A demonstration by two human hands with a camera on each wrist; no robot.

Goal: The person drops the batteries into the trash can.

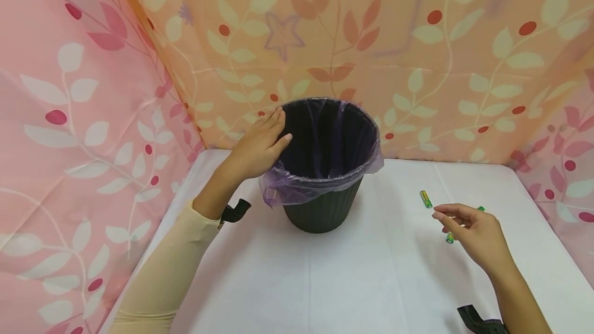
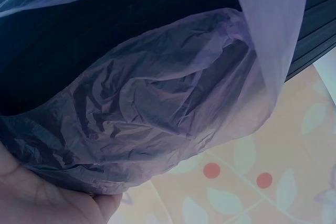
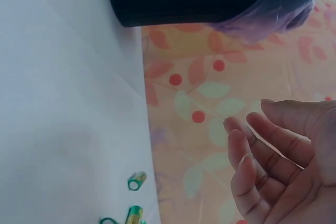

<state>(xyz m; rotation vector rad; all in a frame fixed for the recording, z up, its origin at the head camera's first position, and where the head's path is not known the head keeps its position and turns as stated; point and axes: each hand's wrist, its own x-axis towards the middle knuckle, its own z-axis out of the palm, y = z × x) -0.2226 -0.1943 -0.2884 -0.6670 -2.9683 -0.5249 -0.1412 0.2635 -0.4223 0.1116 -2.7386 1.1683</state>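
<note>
A black ribbed trash bin [image 1: 320, 210] stands upright at the back middle of the table, lined with a thin purple plastic bag [image 1: 297, 189] folded over its rim. My left hand [image 1: 257, 146] rests on the rim's left side with the fingers straight. In the left wrist view its palm lies against the crinkled bag [image 2: 147, 108]. Over to the right, my right hand [image 1: 478, 233] hovers above the table, fingers loosely bent and nothing in them. Close by lies a green-and-yellow battery [image 1: 426, 199]; another battery [image 1: 449, 238] is partly covered by the hand.
A white cloth [image 1: 287, 282] covers the table. Patterned fabric walls [image 1: 417, 66] rise at the back and both sides. Black wrist mounts [image 1: 236, 211] stick out from the wrists. Green ends of batteries [image 3: 134, 214] show at the lower edge of the right wrist view.
</note>
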